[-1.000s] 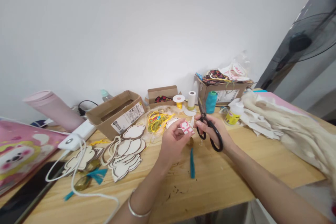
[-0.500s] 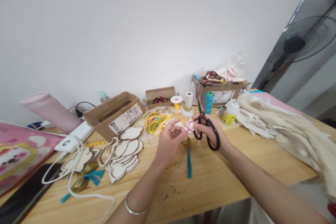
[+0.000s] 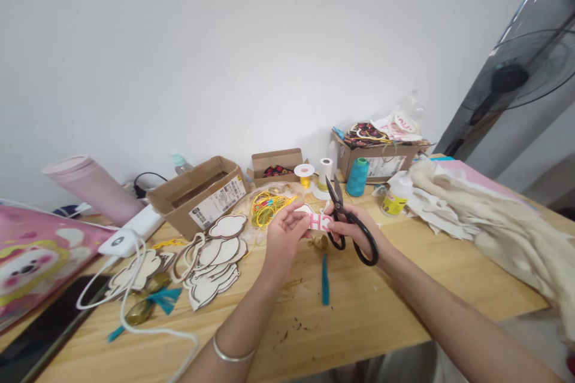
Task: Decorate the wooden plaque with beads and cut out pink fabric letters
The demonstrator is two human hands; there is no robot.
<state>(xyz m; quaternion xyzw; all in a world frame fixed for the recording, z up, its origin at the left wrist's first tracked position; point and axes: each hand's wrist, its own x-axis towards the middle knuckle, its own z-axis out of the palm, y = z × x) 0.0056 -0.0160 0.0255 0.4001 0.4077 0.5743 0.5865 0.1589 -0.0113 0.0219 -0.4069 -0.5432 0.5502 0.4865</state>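
Note:
Between both hands, above the table, is a small white fabric piece (image 3: 317, 221) with pink lettering. My left hand (image 3: 287, 232) pinches its left end. Black-handled scissors (image 3: 345, 208) hang in my right hand (image 3: 358, 228), blades pointing up and parted, while the thumb and finger of that hand touch the piece's right end. Below the hands lies a teal tassel (image 3: 325, 278) with a brass-coloured piece (image 3: 320, 243) at its top, partly covered. Pale cloud-shaped cutouts (image 3: 228, 226) with dark edges lie in a pile to the left.
An open cardboard box (image 3: 197, 197) and tangled yellow cord (image 3: 268, 208) stand behind. Thread spools, including a teal one (image 3: 358, 178), are at the back. A glue bottle (image 3: 396, 196) and cream cloth (image 3: 476, 215) lie right. A white cable (image 3: 157, 334) crosses the left.
The lettered piece has been turned flatter and spread out between the fingers, so more lettering shows. The scissors have tilted to the left, and their blades look wider apart.

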